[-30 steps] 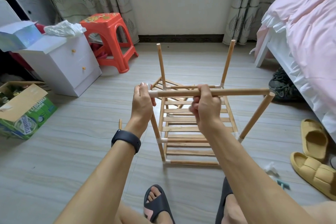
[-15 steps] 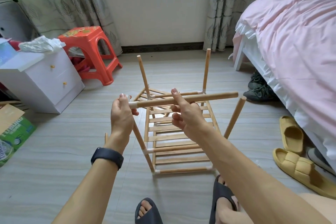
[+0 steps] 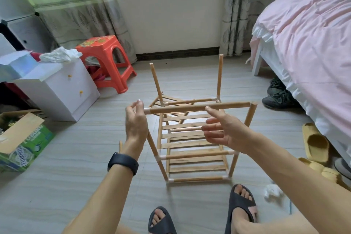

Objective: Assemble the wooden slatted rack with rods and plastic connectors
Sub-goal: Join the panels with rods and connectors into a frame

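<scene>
Rack (image 3: 191, 138) of round wooden rods, flat slats, white plastic connectors (image 3: 146, 110).

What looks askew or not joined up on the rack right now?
The top rod has a white connector only at its left end; its right end merely meets the right post, with no connector visible. A second slatted shelf lies crooked on the floor behind.

The only readable lettering stood on the green cardboard box (image 3: 24, 144) lying open on the floor just in front of the white drawer cabinet (image 3: 57, 89), where white capitals across its side read "TUBORG", while a round emblem near its lower corner stayed too blurred to read.
</scene>
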Available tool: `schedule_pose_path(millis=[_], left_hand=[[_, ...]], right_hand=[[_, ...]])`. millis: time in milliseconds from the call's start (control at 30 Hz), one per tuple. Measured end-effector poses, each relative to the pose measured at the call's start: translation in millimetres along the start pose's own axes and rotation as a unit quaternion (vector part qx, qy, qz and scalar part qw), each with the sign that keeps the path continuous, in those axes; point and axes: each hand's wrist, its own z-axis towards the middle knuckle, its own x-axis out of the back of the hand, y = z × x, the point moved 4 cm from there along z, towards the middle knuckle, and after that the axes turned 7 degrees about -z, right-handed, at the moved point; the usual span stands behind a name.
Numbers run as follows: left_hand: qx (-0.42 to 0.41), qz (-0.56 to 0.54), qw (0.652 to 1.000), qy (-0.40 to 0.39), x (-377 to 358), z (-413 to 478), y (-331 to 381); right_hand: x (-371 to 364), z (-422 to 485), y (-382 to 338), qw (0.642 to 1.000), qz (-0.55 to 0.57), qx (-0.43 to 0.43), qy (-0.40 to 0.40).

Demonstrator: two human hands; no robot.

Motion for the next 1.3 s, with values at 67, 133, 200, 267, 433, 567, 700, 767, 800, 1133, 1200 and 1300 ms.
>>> schedule_pose_path(millis=[67,133,200,267,433,567,700,767,800,1133,1200,1300], left_hand=[[-0.16,0.071,0.98,0.09,5,-20,15],[-0.344,0.1,0.93,0.083,-9,-49,23],[-0.43,0.147,0.89,-0.049,-40,-76,8],[-0.411,0.224,0.862,-0.193,-73,-94,-18],[-0.249,0.401,0.804,-0.362,-144,-114,-85],[-0.193,0.465,0.751,-0.427,-191,-111,-121],[-0.189,0.503,0.715,-0.447,-223,-95,-156],[-0.183,0.527,0.695,-0.453,-230,-87,-174],[-0.187,0.536,0.688,-0.453,-231,-84,-182],[-0.216,0.533,0.694,-0.433,-231,-78,-197],[-0.209,0.532,0.694,-0.438,-231,-78,-197],[-0.201,0.537,0.687,-0.446,-231,-78,-197]], right_hand=[[10,-7,-2,0.993,-0.111,0.019,-0.029],[26,-14,-7,0.965,-0.253,0.063,-0.031],[43,-22,-10,0.917,-0.387,0.097,-0.029],[64,-29,-6,0.873,-0.478,0.092,-0.035],[144,-17,45,0.834,-0.549,-0.008,0.057],[201,12,128,0.838,-0.521,-0.095,0.129],[237,44,220,0.835,-0.494,-0.186,0.157],[249,58,263,0.831,-0.484,-0.223,0.156],[252,64,282,0.828,-0.483,-0.24,0.153],[250,114,354,0.81,-0.483,-0.267,0.2],[248,117,358,0.809,-0.477,-0.261,0.221],[248,114,361,0.837,-0.411,-0.253,0.259]])
